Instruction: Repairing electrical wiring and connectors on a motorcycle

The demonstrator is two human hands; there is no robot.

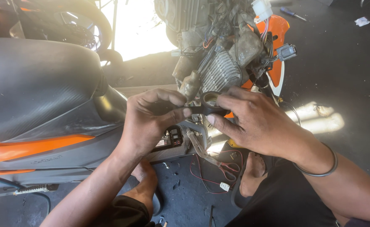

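Dark workshop floor [344, 63] lies under a stripped motorcycle [222, 54]. Just below its engine, left hand [151, 120] pinches the tape end, right hand [252, 120] grips the tape roll [211, 102].

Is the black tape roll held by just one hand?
No: the right hand grips the black tape roll while the left hand pinches its pulled-out end.

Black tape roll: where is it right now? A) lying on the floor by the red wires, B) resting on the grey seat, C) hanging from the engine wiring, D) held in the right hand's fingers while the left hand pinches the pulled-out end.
D: the black tape roll sits between the fingertips of the right hand, and the left hand pinches the strip drawn out from it, in front of the motorcycle's exposed engine.
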